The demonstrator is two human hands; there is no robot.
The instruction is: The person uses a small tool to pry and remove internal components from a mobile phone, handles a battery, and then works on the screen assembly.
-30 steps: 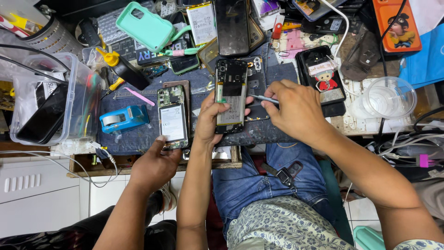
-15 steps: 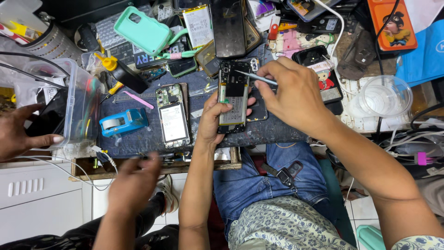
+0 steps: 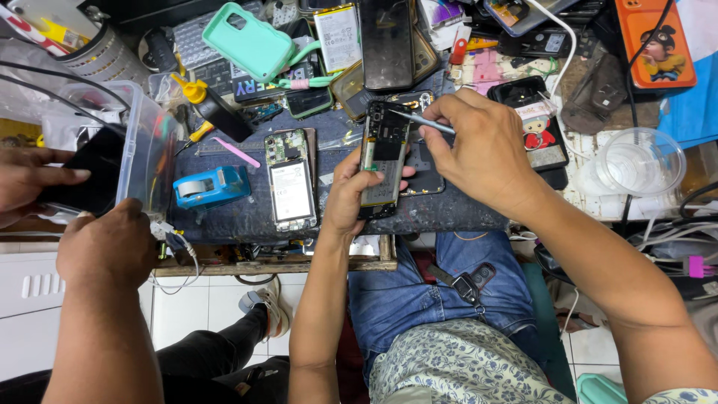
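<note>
While my left hand (image 3: 351,198) has the opened phone (image 3: 383,161) clamped by its lower end, fingers wrapped round it, the long axis runs straight away from me, tilted up off the dark mat (image 3: 247,217). My right hand (image 3: 479,150) sits just right of the top end, fingers pinched shut on a thin metal tool (image 3: 419,122) whose tip touches the upper part of the board. Left of my fingers lies a second opened phone (image 3: 290,179), then a blue tape dispenser (image 3: 212,187); another person's hands hold a dark phone (image 3: 86,179) further left
</note>
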